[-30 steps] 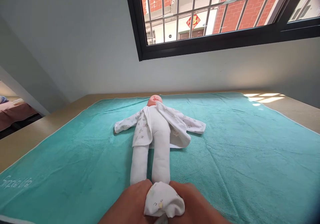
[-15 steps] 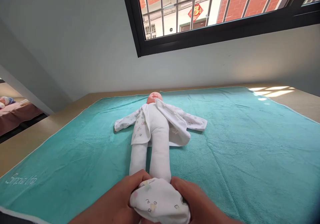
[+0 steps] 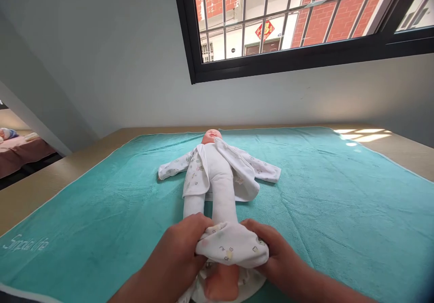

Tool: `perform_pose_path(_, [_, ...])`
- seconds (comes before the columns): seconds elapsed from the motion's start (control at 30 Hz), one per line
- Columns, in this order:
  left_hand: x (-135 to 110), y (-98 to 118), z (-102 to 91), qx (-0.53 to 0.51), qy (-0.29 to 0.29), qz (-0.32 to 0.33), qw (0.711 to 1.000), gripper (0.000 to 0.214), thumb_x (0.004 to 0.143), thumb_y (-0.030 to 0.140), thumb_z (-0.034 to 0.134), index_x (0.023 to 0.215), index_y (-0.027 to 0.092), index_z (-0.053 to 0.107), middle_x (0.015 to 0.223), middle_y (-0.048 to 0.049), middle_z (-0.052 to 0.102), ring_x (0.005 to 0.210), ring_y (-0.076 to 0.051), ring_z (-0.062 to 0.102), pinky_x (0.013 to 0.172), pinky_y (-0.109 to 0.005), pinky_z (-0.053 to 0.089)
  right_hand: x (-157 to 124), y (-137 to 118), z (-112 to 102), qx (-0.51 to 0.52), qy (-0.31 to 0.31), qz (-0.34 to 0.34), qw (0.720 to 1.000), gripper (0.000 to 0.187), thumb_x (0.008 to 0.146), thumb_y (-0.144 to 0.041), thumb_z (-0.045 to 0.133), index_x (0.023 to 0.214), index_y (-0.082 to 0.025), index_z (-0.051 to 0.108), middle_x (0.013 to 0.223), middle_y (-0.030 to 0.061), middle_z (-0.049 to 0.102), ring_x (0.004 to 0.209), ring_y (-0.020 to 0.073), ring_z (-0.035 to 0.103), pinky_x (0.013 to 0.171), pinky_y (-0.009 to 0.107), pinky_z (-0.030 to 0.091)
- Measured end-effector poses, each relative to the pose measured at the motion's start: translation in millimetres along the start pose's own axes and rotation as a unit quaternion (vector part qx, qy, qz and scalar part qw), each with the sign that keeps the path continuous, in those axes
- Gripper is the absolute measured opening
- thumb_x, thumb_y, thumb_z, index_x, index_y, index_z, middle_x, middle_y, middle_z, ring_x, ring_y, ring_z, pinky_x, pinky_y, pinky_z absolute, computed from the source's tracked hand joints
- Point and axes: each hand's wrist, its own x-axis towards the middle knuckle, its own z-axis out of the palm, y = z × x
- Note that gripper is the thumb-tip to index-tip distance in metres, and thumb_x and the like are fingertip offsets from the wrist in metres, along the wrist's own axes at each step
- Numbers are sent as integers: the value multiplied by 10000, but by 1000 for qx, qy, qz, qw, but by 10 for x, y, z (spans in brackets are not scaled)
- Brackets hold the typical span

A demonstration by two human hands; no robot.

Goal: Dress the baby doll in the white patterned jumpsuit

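Observation:
A baby doll [image 3: 222, 172] with a white cloth body lies on its back, head away from me and legs towards me. An unfastened white printed baby jacket [image 3: 196, 176] is on its arms. My left hand [image 3: 183, 244] grips one side of white printed baby pants [image 3: 233, 246], thumb on top. On the other side my right hand [image 3: 271, 249] is closed on the same cloth. The gathered fabric surrounds the lower part of the doll's leg on the right, and the bare foot [image 3: 222, 282] sticks out below it. More of the pants hangs beneath, partly hidden by my hands.
A teal towel [image 3: 101, 212] covers most of the wooden table [image 3: 407, 154]. Behind it rises a grey wall [image 3: 118, 68] with a dark-framed, barred window [image 3: 278, 63]. A pink-covered bed [image 3: 20, 154] shows at far left.
Both hands have drawn the gathered pants up the doll's leg, away from me. The foot now shows clearly below the cloth. The camera view has shifted slightly.

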Motion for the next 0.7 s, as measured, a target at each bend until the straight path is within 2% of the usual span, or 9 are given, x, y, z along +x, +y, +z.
perform_pose_path(0.1, [-27,5,-67,-69,-40,-49,996,140,814,324,610,850,189,596,851,2,661,791,-180,578,653,-229,400,50,60,-135,-59,-14,5,998,22,808,-189,574,827,-186,565,831,-3,622,749,154,543,667,253,417])
perform_pose_path(0.17, [-52,-70,-113,-130,-73,-76,986,253,750,368,688,911,184,623,894,0,667,858,-205,579,692,-238,414,79,77,-194,-102,-13,13,995,72,791,-145,560,844,-194,556,847,-12,621,748,149,536,657,249,401])
perform_pose_path(0.23, [-69,-236,-163,-204,-99,-70,971,373,670,372,747,976,184,647,905,-4,671,885,-224,579,718,-252,424,98,84,-218,-140,-18,25,990,83,781,-135,550,827,-202,532,825,-23,606,728,146,523,634,246,382])
perform_pose_path(0.33, [-79,-594,-275,-325,-124,-20,937,499,582,424,775,989,156,668,849,-32,660,814,-228,587,696,-271,435,114,97,-229,-189,-22,41,981,92,760,-129,536,775,-205,486,784,-28,570,717,150,507,623,251,364])
perform_pose_path(0.43, [-87,-909,-430,-408,-90,-23,908,478,608,518,753,896,148,663,775,-37,616,709,-185,571,640,-258,440,132,127,-247,-222,-9,51,974,130,709,-101,512,739,-206,441,774,-24,552,731,159,500,637,258,364])
perform_pose_path(0.53, [-80,-1064,-502,-440,-17,-32,897,417,633,516,773,779,154,627,681,-3,561,608,-127,525,564,-215,411,156,154,-250,-252,-6,57,966,158,669,-82,497,739,-208,435,790,-16,556,763,174,500,663,270,384])
perform_pose_path(0.63, [-27,-1081,-393,-457,22,-37,888,441,611,500,821,766,152,599,666,6,580,585,-111,533,553,-202,406,178,113,-232,-265,-12,62,962,133,707,-92,508,751,-210,465,819,-3,571,795,188,521,700,292,431])
perform_pose_path(0.7, [33,-1054,-264,-460,27,-37,887,454,628,515,817,780,152,589,698,-8,611,614,-125,562,591,-220,432,185,17,-240,-240,-32,60,968,91,770,-139,547,818,-213,522,922,17,595,860,197,556,763,312,478])
